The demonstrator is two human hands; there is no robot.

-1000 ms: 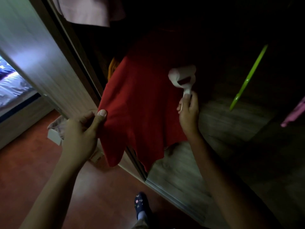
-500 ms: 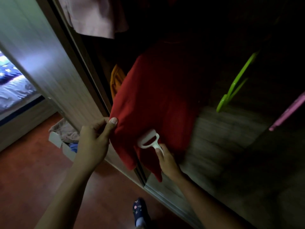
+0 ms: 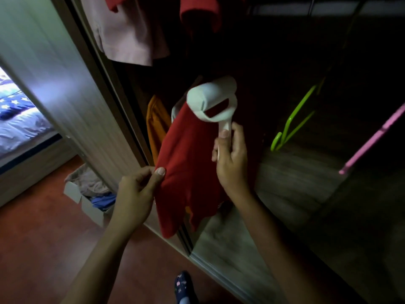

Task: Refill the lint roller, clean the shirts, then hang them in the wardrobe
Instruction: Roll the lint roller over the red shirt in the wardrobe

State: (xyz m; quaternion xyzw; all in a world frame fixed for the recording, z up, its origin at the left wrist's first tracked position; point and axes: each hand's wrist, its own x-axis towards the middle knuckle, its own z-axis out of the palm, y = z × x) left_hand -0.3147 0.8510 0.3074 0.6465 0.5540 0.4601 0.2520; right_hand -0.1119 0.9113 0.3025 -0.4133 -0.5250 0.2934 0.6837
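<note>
I note a white cardboard box (image 3: 73, 190) on the floor (image 3: 43, 249) against the left outer edge of the wardrobe (image 3: 65, 95); it holds a crumpled beige cloth (image 3: 87, 183) and, toward its near end, a blue cloth (image 3: 103, 200). Inside the wardrobe, a pale pink garment (image 3: 129, 34) hangs at the upper left, an orange garment (image 3: 155, 126) sits just behind the left edge, and a green hanger (image 3: 293, 126) and a pink hanger (image 3: 372, 137) hang toward the right side. The red shirt (image 3: 188, 163) hangs at the wardrobe's front left, its hem dropping past the bottom rail. My left hand (image 3: 135, 194) pinches the shirt's left edge between thumb and curled fingers. My right hand (image 3: 232, 163) is wrapped round the handle of the lint roller (image 3: 213, 102), thumb laid up along it. The roller is white, its head lying over the shirt's upper part with red showing through a slot in the frame; motion blur prevents me from confirming contact. The shirt's collar and its hanger are lost in shadow, and the wardrobe's right interior is too dark to inspect. A second red garment (image 3: 197, 12) is cut off at the top edge. A bed (image 3: 19, 126) shows at far left, and a dark patterned sock (image 3: 184, 288) at the bottom edge
</note>
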